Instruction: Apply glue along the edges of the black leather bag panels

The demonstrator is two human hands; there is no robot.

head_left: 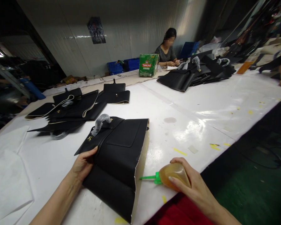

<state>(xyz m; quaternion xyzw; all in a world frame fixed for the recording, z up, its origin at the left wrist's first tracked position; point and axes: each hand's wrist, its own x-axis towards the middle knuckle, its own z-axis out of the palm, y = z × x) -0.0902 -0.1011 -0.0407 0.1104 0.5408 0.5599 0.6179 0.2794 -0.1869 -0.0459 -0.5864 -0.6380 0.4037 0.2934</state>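
A black handbag piece (117, 156) with gold hardware and a plastic-wrapped handle (101, 123) lies tilted in front of me. My left hand (85, 162) grips its left side, thumb on top and fingers beneath. In my right hand (189, 181) is a squeeze bottle (174, 176) of amber liquid, held sideways. The tip of its green nozzle (150, 177) is at the pale raw edge along the bag piece's right side. Whether the tip touches that edge I cannot tell.
More black bag pieces (72, 109) lie at the back left, and another pile (194, 73) at the back right. A green Tsingtao box (148, 65) stands near a seated person (166, 51). An amber bottle (246, 66) stands far right. White sheets (9, 178) lie left; yellow scraps dot the white table (154, 103).
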